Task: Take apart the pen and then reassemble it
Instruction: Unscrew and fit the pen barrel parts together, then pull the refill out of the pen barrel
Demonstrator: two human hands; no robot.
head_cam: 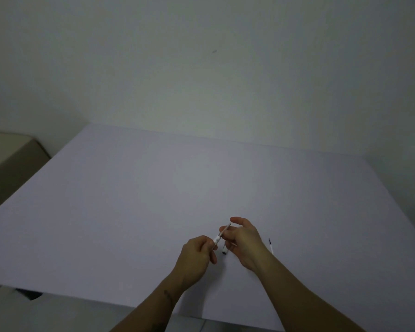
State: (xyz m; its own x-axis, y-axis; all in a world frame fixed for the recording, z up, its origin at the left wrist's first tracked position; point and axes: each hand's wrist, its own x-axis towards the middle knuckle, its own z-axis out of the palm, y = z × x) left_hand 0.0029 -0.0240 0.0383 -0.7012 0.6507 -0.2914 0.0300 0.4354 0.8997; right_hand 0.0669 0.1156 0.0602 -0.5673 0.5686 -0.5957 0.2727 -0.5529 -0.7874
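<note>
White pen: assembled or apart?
Apart. Both hands hold the white pen barrel; thin white refill lies separately on the grey table.

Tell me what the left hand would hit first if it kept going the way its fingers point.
Probably the right hand: the left hand aims its pen piece at those fingers. Depth is unclear.

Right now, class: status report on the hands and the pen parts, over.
Left hand and right hand both gripping the pen piece. Refill on the table, right. Small part beneath. Nothing obstructing.
</note>
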